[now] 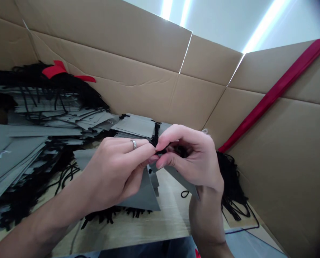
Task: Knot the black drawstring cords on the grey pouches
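Note:
My left hand [119, 165], with a ring on one finger, and my right hand [193, 154] meet in front of me. Both pinch a short piece of black cord [162, 151] between thumb and fingertips. More black cord is bunched inside my right palm, partly hidden by the fingers. Just below my hands hangs a grey flat piece [145, 195], which looks like a paper bag with small holes along its edge. Another grey panel [183, 181] shows beneath my right wrist. What the cord passes through is covered by my fingertips.
Grey stacks with black cords [60, 107] fill the left side, topped by a red strip [55, 70]. A smaller grey stack [135, 125] stands behind my hands. At the right lies a bundle of black cords [231, 182]. Cardboard walls [138, 64] enclose the table [138, 233].

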Demonstrator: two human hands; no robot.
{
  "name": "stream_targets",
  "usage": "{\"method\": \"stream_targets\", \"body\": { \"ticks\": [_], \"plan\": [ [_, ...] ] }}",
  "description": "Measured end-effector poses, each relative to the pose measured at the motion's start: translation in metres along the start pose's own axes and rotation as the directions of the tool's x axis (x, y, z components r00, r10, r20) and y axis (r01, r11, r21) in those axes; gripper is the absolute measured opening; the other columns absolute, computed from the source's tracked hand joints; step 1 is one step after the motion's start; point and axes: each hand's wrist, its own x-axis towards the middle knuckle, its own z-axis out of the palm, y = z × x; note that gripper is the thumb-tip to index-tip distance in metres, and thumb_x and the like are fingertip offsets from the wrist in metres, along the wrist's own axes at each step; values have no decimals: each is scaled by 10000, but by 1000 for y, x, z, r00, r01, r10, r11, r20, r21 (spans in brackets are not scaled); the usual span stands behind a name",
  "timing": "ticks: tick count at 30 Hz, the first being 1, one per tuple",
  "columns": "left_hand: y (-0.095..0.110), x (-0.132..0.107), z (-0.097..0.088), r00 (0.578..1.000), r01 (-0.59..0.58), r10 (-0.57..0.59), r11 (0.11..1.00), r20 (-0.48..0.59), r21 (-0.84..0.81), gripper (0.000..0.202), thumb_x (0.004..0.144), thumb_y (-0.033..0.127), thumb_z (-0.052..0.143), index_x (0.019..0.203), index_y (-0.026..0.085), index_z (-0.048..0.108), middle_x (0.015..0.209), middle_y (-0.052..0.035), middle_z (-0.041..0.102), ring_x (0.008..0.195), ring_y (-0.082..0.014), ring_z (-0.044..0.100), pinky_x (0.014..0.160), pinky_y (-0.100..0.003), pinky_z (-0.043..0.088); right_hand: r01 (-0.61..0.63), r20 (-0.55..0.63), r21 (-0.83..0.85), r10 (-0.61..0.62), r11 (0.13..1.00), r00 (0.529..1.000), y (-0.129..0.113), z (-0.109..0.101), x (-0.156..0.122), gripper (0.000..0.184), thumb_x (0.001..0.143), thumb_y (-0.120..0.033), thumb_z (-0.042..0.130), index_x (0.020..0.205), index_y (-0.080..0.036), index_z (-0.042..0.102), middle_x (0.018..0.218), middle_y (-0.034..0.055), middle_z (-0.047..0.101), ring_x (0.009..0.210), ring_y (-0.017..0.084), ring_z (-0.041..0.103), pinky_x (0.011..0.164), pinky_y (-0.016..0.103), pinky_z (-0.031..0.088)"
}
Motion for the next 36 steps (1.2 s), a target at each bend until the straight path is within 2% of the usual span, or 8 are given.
{"method": "stream_targets", "body": {
  "ticks": [4, 10, 16, 22, 26, 31, 33, 36],
  "plan": [
    [2, 3, 1, 1000, -3, 3, 1000, -5, 26, 273, 1034, -4, 506, 882, 223, 516, 702, 62, 463, 586, -111, 385, 526, -313, 283, -71, -9, -3, 71, 997, 997, 3, -1, -2, 295, 893, -370, 1037, 1008, -218, 811, 937, 14, 794, 774, 143, 696, 629, 256, 555],
    [5, 5, 1, 999, 24, -22, 995, 24, -97, 290, 1087, 41, 503, 871, 234, 480, 701, 62, 411, 579, -120, 345, 523, -312, 284, -10, -36, 118, 14, 993, 999, 4, 4, 0, 252, 901, -290, 1031, 938, -213, 793, 856, -5, 767, 742, 131, 693, 645, 249, 565],
    [3, 3, 2, 999, -54, 51, 959, -18, -277, 316, 986, -83, 519, 931, 229, 525, 757, 41, 560, 644, -120, 452, 601, -282, 399, 27, -13, 358, -24, 933, 1000, 14, 10, 4, 257, 839, -227, 1067, 927, -208, 826, 834, 7, 779, 719, 142, 729, 630, 253, 599],
    [3, -2, -1, 996, -84, 77, 969, -41, -231, 322, 949, -115, 580, 976, 206, 573, 805, 30, 571, 710, -119, 444, 654, -284, 430, -15, 11, 509, 11, 861, 1000, 26, 14, 8, 303, 823, -305, 1084, 940, -195, 827, 817, 15, 781, 707, 139, 707, 623, 239, 583],
    [5, -1, -4, 1000, -32, 31, 986, -6, -163, 287, 1027, -36, 580, 934, 231, 528, 757, 45, 495, 664, -125, 392, 601, -293, 382, -59, 31, 438, 50, 897, 998, 23, 11, 10, 294, 841, -311, 1073, 942, -199, 820, 811, 2, 766, 716, 131, 688, 633, 229, 559],
    [5, 2, -5, 1000, 15, -15, 995, 2, -94, 291, 1071, 38, 542, 869, 238, 477, 695, 59, 444, 585, -124, 373, 535, -316, 314, 0, -6, 162, 1, 987, 1000, 12, -3, 6, 347, 797, -307, 1101, 1064, -240, 890, 963, 28, 834, 781, 154, 746, 649, 253, 610],
    [5, 3, -6, 999, 34, -35, 996, -6, -79, 289, 1067, 31, 534, 871, 236, 480, 686, 66, 400, 571, -124, 333, 525, -324, 278, 16, -54, 56, -13, 998, 998, 8, -8, 3, 402, 792, -319, 1104, 1134, -262, 900, 986, 28, 839, 765, 152, 731, 620, 255, 601],
    [5, 4, -8, 998, 58, -56, 994, 19, -88, 276, 1093, 59, 536, 879, 228, 496, 684, 70, 346, 563, -121, 294, 521, -327, 251, 75, -91, -10, -76, 997, 993, 5, -13, 0, 372, 830, -259, 1077, 1160, -277, 905, 954, 19, 834, 735, 145, 707, 588, 256, 570]
  ]
}}
